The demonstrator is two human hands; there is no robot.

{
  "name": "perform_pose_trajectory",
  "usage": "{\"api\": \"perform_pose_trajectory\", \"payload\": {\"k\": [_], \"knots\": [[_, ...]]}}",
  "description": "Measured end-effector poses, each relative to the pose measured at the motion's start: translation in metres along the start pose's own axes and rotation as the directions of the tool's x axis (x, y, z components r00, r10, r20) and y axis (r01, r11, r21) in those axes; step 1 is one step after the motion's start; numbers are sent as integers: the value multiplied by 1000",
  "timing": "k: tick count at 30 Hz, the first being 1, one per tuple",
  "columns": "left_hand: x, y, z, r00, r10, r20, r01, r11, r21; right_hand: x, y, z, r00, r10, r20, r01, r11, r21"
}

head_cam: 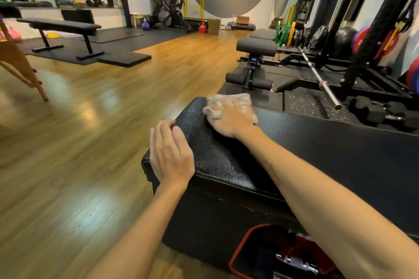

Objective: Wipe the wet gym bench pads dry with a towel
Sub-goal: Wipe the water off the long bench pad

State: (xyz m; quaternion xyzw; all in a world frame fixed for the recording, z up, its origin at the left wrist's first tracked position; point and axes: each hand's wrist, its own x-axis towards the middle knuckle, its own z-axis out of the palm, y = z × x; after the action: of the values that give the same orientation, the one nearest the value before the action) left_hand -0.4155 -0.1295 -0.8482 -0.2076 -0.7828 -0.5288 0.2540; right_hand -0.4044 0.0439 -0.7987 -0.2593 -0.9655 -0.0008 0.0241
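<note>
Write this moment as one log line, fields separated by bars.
right hand presses towel | on bench pad | left hand rests on pad edge

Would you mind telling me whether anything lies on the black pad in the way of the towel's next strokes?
Nothing visible does. The right hand presses the towel on the pad; the left hand rests only on its near left edge.

Towel (229,105) on bench pad (317,149) far end; barbell (317,75) beyond, right
</note>
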Motion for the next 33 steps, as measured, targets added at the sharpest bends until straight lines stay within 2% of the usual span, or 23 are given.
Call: {"api": "perform_pose_trajectory", "payload": {"k": [2, 5, 10, 12, 14, 16, 18, 20, 24, 28, 33], "knots": [[0, 2, -2, 1000, -10, -15, 9, 999, -43, -24, -30, 0, 992, -122, -12, 123, 992, 37], [0, 4, -4, 999, -29, -17, 28, 996, -79, -65, -51, 1, 957, -276, 85, 261, 953, 157], [-1, 0, -20, 1000, -27, -6, 24, 959, -282, -143, -33, -10, 909, -415, 44, 393, 886, 245], [8, -10, -25, 996, -86, -39, 72, 959, -274, -171, -13, -10, 892, -450, 36, 432, 873, 225], [16, -17, -26, 979, -201, -15, 194, 960, -200, -180, 16, -10, 921, -390, 11, 379, 902, 207], [19, -20, -20, 945, -326, 25, 327, 938, -115, -166, 48, -6, 971, -241, 0, 237, 958, 164], [16, -19, -15, 936, -351, -11, 350, 934, -65, -137, 70, -1, 995, -98, -33, 101, 987, 123], [11, -18, -11, 936, -346, -65, 342, 937, -65, -100, 76, 1, 999, -37, -28, 40, 994, 106], [9, -27, -7, 930, -358, -80, 354, 933, -57, -23, 54, 4, 1000, 4, 24, -5, 998, 70], [6, -26, -3, 944, -318, -92, 316, 948, -34, 40, 23, 2, 1000, -25, 0, 25, 996, 91], [10, -33, 0, 948, -287, -139, 291, 957, 7, 80, -26, 6, 999, -50, 4, 50, 997, 61]]}}
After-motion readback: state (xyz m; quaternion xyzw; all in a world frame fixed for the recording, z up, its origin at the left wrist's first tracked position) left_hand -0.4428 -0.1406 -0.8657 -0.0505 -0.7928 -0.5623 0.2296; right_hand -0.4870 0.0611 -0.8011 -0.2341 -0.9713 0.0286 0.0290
